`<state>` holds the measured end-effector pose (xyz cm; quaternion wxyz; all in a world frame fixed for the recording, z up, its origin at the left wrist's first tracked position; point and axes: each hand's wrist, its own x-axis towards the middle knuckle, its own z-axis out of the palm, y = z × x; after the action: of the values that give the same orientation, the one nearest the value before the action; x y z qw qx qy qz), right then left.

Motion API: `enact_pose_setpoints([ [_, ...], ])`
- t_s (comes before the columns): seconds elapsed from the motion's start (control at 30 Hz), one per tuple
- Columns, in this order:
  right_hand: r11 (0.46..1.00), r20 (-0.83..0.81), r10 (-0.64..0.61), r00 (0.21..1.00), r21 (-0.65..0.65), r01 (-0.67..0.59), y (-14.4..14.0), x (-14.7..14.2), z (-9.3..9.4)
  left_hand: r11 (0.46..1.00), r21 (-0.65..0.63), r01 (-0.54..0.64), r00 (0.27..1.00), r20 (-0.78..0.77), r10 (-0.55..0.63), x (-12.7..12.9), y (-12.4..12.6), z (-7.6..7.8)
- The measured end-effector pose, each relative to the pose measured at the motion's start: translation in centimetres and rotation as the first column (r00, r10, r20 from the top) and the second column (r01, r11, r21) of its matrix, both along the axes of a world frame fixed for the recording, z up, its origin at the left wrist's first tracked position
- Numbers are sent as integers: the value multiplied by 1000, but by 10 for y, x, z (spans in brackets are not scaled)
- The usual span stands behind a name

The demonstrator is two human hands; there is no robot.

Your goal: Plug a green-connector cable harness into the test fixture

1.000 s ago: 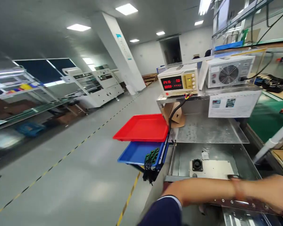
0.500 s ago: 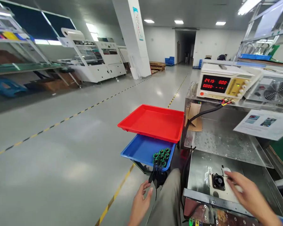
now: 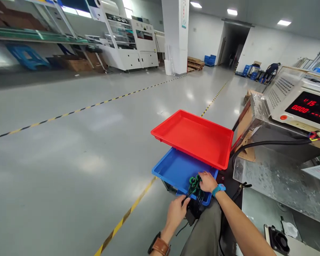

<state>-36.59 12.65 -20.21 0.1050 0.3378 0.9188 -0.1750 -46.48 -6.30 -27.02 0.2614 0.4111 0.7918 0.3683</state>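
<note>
A bunch of small green round parts (image 3: pixel 193 182) with black cables (image 3: pixel 198 199) lies at the near right corner of the blue tray (image 3: pixel 165 167), the cables trailing over its edge. My right hand (image 3: pixel 208 182) reaches over from the right, its fingers closed at the green parts; exactly what they grip is partly hidden. Just below, my left hand (image 3: pixel 177 211) has thumb and fingers closed on the black cables at the tray's near edge. Black plugs hang beneath, over my knee.
A red tray (image 3: pixel 194 138) sits above and behind the blue one. To the right are a metal bench (image 3: pixel 272 174), a power supply (image 3: pixel 304 103) with a thick black cable, and a fixture with a small black fan (image 3: pixel 279 241). Far back, a person (image 3: pixel 271 71) bends over.
My right hand has left the fan fixture and moved left to the green parts in the blue tray. My left hand has closed on the cables. The view has swung left.
</note>
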Motion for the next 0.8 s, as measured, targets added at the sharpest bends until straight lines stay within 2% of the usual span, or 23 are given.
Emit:
enact_pose_setpoints([
  [0.13,997,8,77,997,-7,-77,-1,-9,-6,999,-26,-28,999,-34,27,-13,1,8],
  [0.23,983,-14,176,984,-49,-177,-4,-21,-6,997,-51,-54,998,-46,52,-18,5,12],
  [0.43,954,13,275,961,-127,-272,-7,-40,-17,995,-79,-59,998,-32,56,-41,3,22],
  [0.7,904,-103,422,901,-22,-426,-6,-64,-30,994,-107,28,993,-109,-40,-68,1,39],
  [0.8,910,-129,415,901,32,-414,-10,-70,-35,994,-103,47,991,-121,-60,-77,1,42],
])
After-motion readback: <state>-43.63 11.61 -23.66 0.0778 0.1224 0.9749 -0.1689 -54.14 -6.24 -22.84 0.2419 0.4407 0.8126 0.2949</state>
